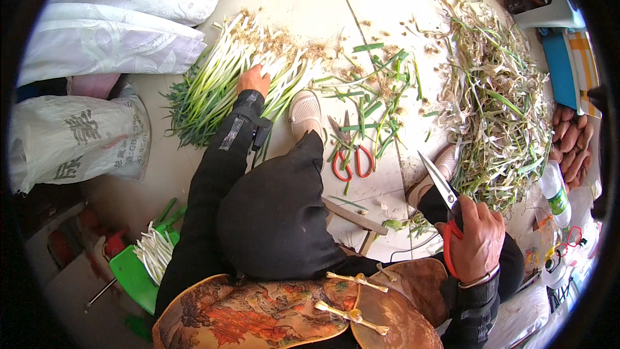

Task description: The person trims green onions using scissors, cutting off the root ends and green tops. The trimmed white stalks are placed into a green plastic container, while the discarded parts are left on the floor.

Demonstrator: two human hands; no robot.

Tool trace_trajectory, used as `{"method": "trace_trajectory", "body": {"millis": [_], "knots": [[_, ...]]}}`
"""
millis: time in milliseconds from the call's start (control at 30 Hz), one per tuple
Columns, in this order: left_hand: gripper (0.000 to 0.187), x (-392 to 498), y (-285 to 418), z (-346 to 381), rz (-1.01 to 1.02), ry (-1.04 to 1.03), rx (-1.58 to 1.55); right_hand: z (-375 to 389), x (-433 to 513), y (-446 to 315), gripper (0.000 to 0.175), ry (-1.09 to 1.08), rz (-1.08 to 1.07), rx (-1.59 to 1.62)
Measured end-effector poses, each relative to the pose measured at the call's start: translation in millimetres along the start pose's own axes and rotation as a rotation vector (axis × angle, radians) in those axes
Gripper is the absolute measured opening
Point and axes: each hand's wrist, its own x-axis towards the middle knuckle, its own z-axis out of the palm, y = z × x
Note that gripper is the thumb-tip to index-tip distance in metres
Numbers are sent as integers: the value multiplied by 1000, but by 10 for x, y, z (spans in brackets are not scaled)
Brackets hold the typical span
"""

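My left hand [254, 81] reaches down onto a wide pile of green onions [227, 72], touching their white stalks; its fingertips are partly hidden, so I cannot tell if they grip any. The roots point up and right, the green leaves down and left. My right hand [477, 240] holds red-handled scissors [443, 186], the blades pointing up and left above my shoe. A second pair of red-handled scissors [352, 155] lies on the tiled floor between my feet, among cut green pieces [370, 111] and root ends.
Dry peeled leaves [494, 92] form a heap at the right, beside sweet potatoes [571, 140] and a plastic bottle [555, 194]. A green container [128, 276] with white stalks [154, 254] stands lower left. A woven sack [87, 140] and draped cloth [121, 39] are at the left.
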Motion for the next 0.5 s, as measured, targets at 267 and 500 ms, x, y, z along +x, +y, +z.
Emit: {"method": "trace_trajectory", "body": {"millis": [267, 500], "knots": [[33, -217, 138, -631, 162, 38, -488, -69, -165, -34, 36, 114, -72, 126], [35, -588, 860, -1541, 402, -135, -896, -149, -303, -119, 33, 293, -100, 467]]}}
